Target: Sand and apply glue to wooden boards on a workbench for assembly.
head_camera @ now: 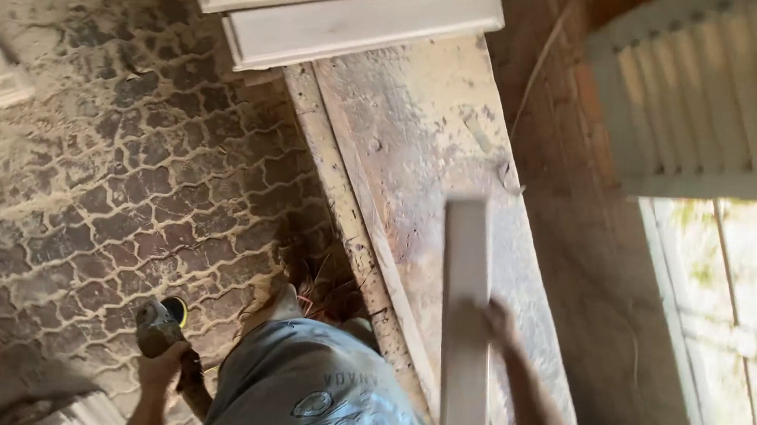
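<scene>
My right hand (497, 323) has its grip closed around a pale wooden slat (464, 316), fingers wrapped over its right edge about halfway along. The slat stands nearly upright and is blurred, so I cannot tell its surface detail. It sits over the worn wooden counter (419, 144), a long dusty board running away from me, and I cannot tell whether the slat's lower end touches it.

My left hand (159, 370) is well off to the left of the counter, its grip shut on the handle of a power tool (162, 322) with a grey head and a yellow patch. The tool hangs above the patterned tile floor (105, 184), which is dusty and stained.

At the far end of the counter a stack of white moulded boards (357, 16) lies across it. To the right of the counter rises a reddish wall, and beyond it a louvred shutter (715, 94) above a bright window (726, 317).
</scene>
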